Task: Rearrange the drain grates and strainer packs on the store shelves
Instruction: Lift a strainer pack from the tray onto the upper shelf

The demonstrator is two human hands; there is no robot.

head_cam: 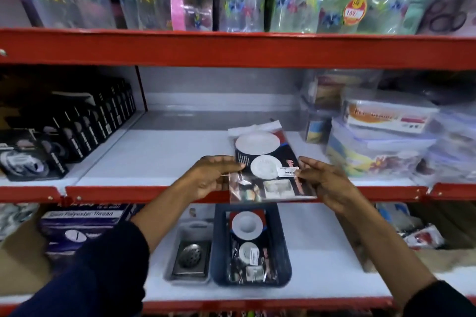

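A strainer pack [265, 165], a clear-wrapped card with two white round strainers, is held over the front of the middle shelf [159, 154]. My left hand [210, 176] grips its left edge. Its right edge is pinched by my right hand [320, 180] near a white price sticker. On the shelf below, a dark blue tray [219, 252] holds another strainer pack [248, 244]. Beside it on the left, a grey tray [177, 239] holds a square metal drain grate [190, 257].
Black boxed goods [77, 121] line the middle shelf's left. Stacked clear plastic containers [381, 136] stand at its right. Red shelf rails [231, 50] run across. A thread box [82, 221] sits lower left, and bagged items [422, 237] lower right. Wrapped glasses fill the top shelf.
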